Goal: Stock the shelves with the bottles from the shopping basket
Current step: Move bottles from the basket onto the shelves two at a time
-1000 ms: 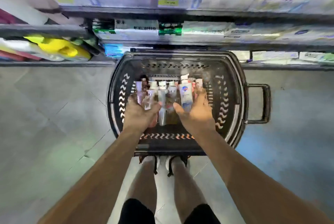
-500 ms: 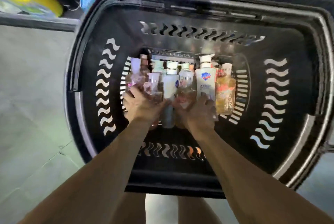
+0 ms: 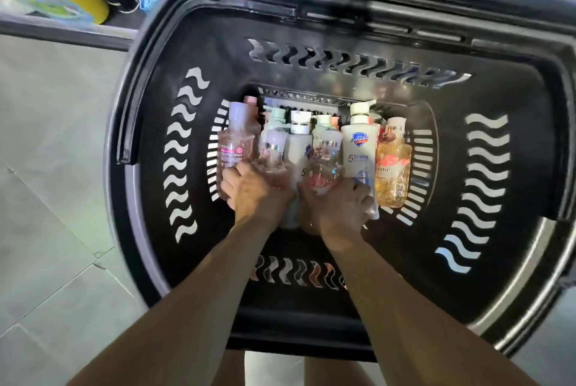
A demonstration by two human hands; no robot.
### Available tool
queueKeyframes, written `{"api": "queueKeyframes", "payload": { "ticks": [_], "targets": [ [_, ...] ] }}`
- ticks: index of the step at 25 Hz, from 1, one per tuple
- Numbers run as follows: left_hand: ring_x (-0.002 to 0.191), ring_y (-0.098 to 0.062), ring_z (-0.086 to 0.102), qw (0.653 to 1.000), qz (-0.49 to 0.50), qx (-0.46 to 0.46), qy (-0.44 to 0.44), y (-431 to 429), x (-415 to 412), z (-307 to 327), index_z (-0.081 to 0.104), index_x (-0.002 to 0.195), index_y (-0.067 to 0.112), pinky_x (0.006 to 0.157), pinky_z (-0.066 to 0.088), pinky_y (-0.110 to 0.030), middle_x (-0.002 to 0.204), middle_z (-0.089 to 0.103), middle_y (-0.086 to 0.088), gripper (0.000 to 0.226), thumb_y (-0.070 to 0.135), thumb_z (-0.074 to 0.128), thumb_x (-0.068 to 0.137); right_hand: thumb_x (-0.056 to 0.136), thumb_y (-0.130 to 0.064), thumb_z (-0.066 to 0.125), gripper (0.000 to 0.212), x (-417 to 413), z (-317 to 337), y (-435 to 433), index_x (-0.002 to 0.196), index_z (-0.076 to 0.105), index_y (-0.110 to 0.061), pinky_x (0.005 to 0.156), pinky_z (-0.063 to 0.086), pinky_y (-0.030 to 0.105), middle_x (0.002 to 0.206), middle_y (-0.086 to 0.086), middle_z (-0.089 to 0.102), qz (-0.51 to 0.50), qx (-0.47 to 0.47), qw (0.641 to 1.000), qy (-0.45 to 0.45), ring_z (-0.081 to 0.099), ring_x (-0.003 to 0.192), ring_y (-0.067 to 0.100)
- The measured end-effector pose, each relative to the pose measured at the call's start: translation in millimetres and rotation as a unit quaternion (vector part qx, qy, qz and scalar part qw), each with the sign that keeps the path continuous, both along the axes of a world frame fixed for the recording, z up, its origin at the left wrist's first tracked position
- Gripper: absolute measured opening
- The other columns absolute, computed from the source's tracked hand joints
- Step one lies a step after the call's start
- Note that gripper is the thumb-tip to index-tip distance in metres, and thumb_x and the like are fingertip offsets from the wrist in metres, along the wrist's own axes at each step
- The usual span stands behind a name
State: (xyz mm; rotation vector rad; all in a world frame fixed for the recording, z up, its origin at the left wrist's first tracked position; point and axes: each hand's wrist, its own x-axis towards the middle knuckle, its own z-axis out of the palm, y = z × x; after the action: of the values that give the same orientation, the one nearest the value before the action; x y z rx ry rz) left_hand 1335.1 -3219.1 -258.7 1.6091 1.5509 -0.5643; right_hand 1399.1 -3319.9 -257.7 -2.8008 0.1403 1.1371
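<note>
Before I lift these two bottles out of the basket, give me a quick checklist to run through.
1. The left grip holds the lavender-capped bottle: ok, fingers curl round it.
2. The right grip holds the floral bottle: ok, fingers curl round it.
3. Caps on both bottles: ok, in place.
4. Neighbours loose from the lift: not ok, the white pump bottle lies tight against the floral bottle.
5. Way up out of the basket: ok, nothing above the two bottles.
6. Free space on the shelves: cannot tell, they barely show.
</note>
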Motion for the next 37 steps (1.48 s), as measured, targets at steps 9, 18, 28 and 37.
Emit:
{"api": "queueKeyframes", "payload": {
  "ticks": [9,18,28,37],
  "targets": [
    [0.089,-0.023,0.075,0.958,0.157,-0.134,-0.2,7.7,-3.4,102.9,0.058,0.114,0.003,0.072,0.062,-0.033,0.104,0.073,-0.016,0.065,0.032,0.088,0.064,0.089,-0.022,0.072,0.055,22.8,122.3,-10.6,0.138,0.049,-0.027,0.069,0.052,0.036,0.091,0.01,0.061,0.019,0.172,0.981,-0.081,0.063,0.078,0.027],
    [0.089,-0.029,0.074,0.907,0.229,-0.042,-0.35,54.0,2.1,360.5,0.06,0.115,0.015,0.081,0.06,-0.046,0.098,0.076,-0.007,0.067,0.023,0.084,0.053,0.08,-0.029,0.081,0.045,36.4,389.5,13.0,0.115,0.053,-0.025,0.066,0.047,0.01,0.094,-0.014,0.069,-0.082,0.369,0.925,-0.036,0.065,0.078,-0.009],
    [0.069,-0.015,0.064,0.839,0.141,0.064,-0.522,90.1,-5.8,695.0,0.064,0.105,0.015,0.069,0.053,-0.036,0.082,0.071,0.001,0.049,0.026,0.083,0.061,0.078,-0.034,0.081,0.045,39.4,696.6,57.6,0.113,0.054,-0.024,0.07,0.052,0.026,0.094,-0.009,0.07,0.019,0.526,0.841,-0.128,0.067,0.08,0.008],
    [0.086,-0.01,0.071,0.727,0.119,0.268,-0.621,122.2,-54.3,911.6,0.065,0.108,0.023,0.084,0.056,-0.034,0.098,0.075,0.003,0.055,0.035,0.085,0.059,0.073,-0.024,0.092,0.04,27.4,907.7,105.0,0.095,0.059,-0.027,0.063,0.048,0.009,0.084,-0.014,0.07,0.139,0.706,0.68,-0.143,0.063,0.067,-0.009]
  ]
}}
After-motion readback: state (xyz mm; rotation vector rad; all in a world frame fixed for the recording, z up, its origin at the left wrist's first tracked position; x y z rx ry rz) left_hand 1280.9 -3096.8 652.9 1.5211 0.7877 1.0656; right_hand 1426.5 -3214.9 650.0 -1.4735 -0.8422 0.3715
